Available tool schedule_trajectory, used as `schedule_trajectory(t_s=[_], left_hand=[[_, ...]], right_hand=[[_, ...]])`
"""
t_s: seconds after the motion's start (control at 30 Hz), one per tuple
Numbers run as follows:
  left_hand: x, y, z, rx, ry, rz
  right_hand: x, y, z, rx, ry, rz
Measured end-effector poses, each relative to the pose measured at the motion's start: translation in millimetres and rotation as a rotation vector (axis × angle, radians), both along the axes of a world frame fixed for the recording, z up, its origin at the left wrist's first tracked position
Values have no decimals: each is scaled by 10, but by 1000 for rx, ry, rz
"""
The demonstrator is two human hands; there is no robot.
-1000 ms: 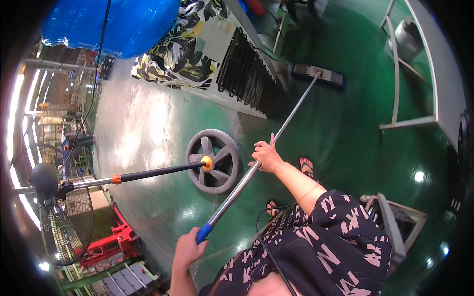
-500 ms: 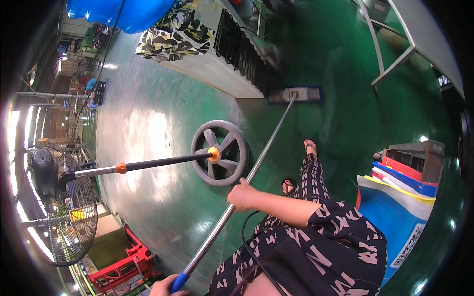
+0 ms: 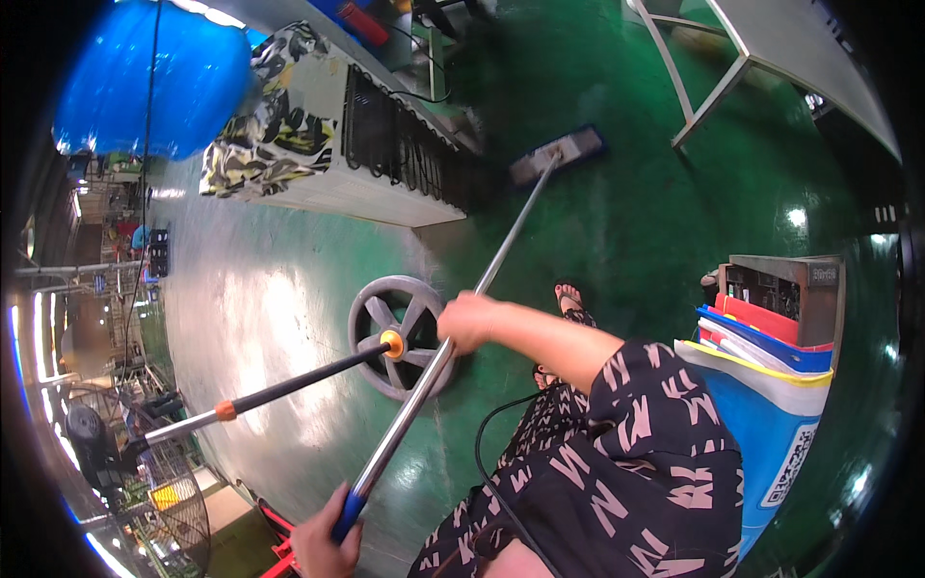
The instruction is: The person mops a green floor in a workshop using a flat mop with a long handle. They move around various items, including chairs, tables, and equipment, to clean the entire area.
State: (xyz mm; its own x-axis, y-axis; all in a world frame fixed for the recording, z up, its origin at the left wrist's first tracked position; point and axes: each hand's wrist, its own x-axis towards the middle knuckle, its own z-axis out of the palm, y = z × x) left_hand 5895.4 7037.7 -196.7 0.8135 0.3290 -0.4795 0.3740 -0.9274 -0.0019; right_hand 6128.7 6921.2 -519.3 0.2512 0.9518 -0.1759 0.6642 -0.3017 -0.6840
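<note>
I hold a flat mop with a long silver pole (image 3: pixel 515 236) slanting across the view. Its rectangular head (image 3: pixel 557 157), pale with a dark blue edge, lies on the green floor beyond my feet. Partway along the pole my right hand (image 3: pixel 467 323) is wrapped round the metal. My left hand (image 3: pixel 328 538) grips the blue end (image 3: pixel 349 515) of the pole near the lower edge. Behind the pole stands the fan's round grey base (image 3: pixel 361 332), partly covered by it.
At left is a standing fan (image 3: pixel 92 443). A white cabinet (image 3: pixel 385 197) with a camouflage cloth (image 3: pixel 279 140) and a blue plastic bag (image 3: pixel 159 82) is at upper left. A table (image 3: pixel 771 48) stands upper right. A rack with coloured sheets (image 3: pixel 761 361) is at right.
The mop head has swung from nearly level to tilted, its right end farther away. My left hand has come farther into view, and the whole view has shifted.
</note>
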Motion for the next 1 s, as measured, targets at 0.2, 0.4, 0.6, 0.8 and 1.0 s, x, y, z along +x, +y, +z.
schedule_trajectory(t_s=[0.2, 0.4, 0.6, 0.8, 1.0], left_hand=[[1443, -280, -1544, -109, -155, -198], [1533, -671, -2292, -137, 13, -310], [97, 111, -1537, -250, 107, -164], [-1800, 680, 72, -334, 164, 515], [-2841, 807, 1107, -184, 8, 512]], right_hand=[[1312, -732, -1154, -151, -298, -805], [1115, -1079, -1457, -164, -166, -1066], [-630, -446, -1066, 144, -417, -1023], [-2995, 553, -286, 473, -60, -744], [-3999, 962, 365, 808, -35, -304]])
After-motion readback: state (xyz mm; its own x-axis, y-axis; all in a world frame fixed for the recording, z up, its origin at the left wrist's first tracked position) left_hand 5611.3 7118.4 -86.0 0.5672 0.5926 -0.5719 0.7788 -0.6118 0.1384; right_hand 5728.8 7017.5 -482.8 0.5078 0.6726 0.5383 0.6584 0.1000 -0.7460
